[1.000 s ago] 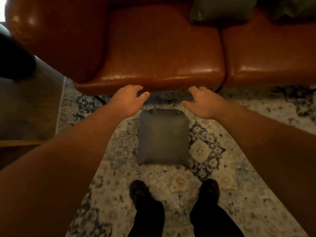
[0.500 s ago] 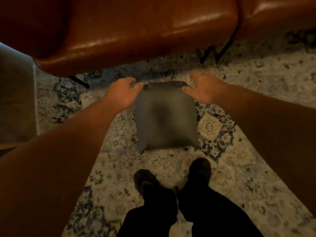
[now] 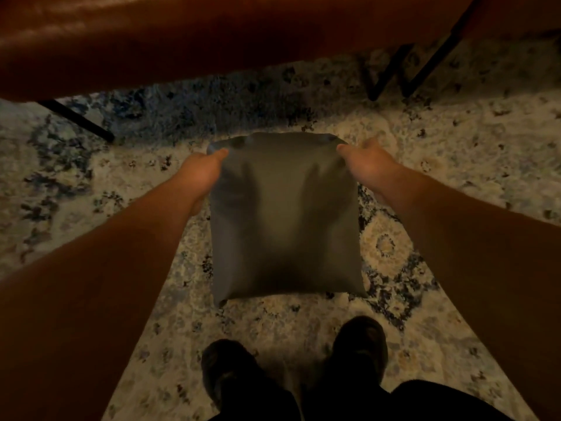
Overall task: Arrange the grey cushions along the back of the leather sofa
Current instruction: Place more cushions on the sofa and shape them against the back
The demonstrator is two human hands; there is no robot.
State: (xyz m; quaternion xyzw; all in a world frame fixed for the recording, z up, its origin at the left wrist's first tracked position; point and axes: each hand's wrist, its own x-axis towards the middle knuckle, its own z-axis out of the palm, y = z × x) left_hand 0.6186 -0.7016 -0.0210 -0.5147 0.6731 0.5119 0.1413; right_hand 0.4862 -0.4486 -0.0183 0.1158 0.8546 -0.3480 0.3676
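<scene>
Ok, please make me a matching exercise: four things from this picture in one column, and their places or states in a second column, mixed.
Things:
1. grey cushion
2. left hand
3. leather sofa
4. dark shoes

Places or states:
A. at the bottom of the view, on the patterned rug
B. gripping the cushion's far left corner
C. across the top of the view
D. on the rug, held at both far corners

Pairs: 1-D, 2-B, 3-C, 4-A

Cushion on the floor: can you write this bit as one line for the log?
phase: pickup | left hand: gripping grey cushion | right hand: gripping cushion | cushion: on rug
</scene>
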